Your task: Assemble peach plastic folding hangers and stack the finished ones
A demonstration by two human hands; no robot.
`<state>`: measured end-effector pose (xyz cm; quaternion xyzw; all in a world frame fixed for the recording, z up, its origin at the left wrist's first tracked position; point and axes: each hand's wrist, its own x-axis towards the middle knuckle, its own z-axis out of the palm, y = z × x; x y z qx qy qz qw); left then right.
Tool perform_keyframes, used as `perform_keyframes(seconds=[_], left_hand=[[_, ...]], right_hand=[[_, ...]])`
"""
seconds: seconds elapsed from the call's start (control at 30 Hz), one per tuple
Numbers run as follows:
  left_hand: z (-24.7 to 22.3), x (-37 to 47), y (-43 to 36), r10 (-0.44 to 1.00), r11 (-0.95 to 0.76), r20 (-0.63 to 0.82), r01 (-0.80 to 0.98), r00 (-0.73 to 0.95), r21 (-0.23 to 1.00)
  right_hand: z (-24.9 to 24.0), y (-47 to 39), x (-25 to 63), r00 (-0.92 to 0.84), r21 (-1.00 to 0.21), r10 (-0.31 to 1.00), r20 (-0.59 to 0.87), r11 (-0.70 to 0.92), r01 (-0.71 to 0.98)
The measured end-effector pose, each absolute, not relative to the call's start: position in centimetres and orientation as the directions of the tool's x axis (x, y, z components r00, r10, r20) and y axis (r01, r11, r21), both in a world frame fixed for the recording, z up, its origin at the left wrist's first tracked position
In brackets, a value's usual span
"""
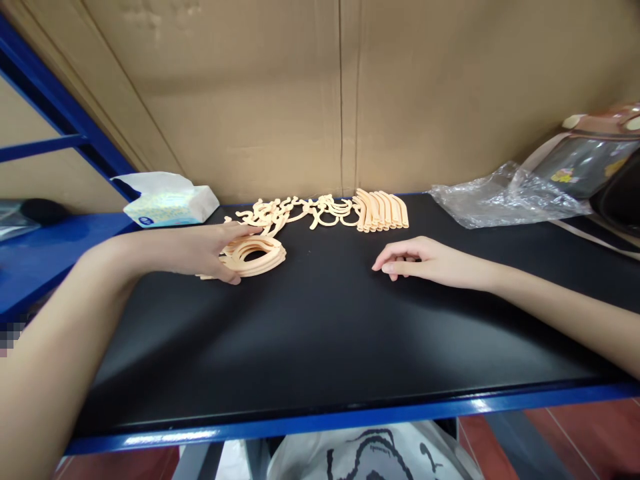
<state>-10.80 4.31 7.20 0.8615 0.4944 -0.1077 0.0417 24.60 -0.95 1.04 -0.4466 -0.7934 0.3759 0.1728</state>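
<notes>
Left hand (213,250) spans stacked curved pieces (267,265)

The stack sits toward the tabletop (325,333)'s rear left, thumb and fingers spread around its left end; whether they squeeze, I cannot tell. The right hand (417,259) hovers half open, fingers loosely curled. Black surface stretches between the 2 hands and to the blue front edge (350,415); curved tubes (384,211) line the rear.

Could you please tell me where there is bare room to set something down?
The widest bare patch of black tabletop lies between the left hand and right hand, down to the blue front edge. The back is crowded with loose beige pieces, curved tubes and a clear plastic bag; stacked curved strips crowd the left hand.
</notes>
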Motion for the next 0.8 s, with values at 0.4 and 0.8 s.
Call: perform_keyframes(seconds=[0.4, 0.8], left_hand=[[7.3, -10.6, 4.2, 0.797, -0.581, -0.227, 0.814, 0.56, -0.03], [6.9, -9.4, 3.3, 0.783, -0.598, -0.183, 0.8, 0.595, 0.044]], right_hand=[[0.9, -0.8, 24.7, -0.553, -0.764, 0.832, -0.047, 0.327, 0.557], [0.9, -0.9, 24.7, -0.551, -0.762, 0.833, -0.049, 0.325, 0.56]])
